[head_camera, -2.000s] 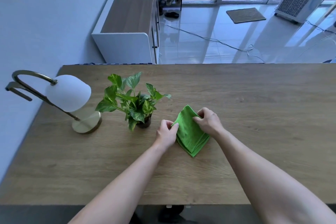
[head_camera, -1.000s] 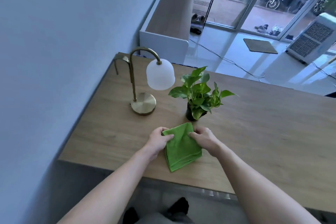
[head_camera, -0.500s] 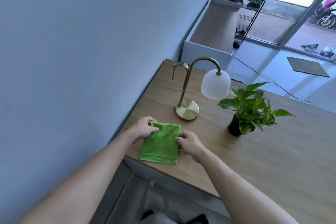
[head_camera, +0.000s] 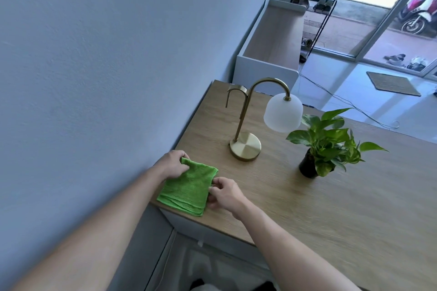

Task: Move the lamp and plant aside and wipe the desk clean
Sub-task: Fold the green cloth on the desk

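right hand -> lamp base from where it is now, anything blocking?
Probably yes. The right hand is pinching the green cloth's right edge, and the desk between it and the lamp base is bare. The plant sits off to the right, out of that path. It must let go first.

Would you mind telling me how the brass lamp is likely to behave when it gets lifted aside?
The lamp probably tips toward its shade: the frosted shade overhangs well beyond the small round base. The shade looks like glass, so likely fragile. The thin stem appears rigid, a fair grip point.
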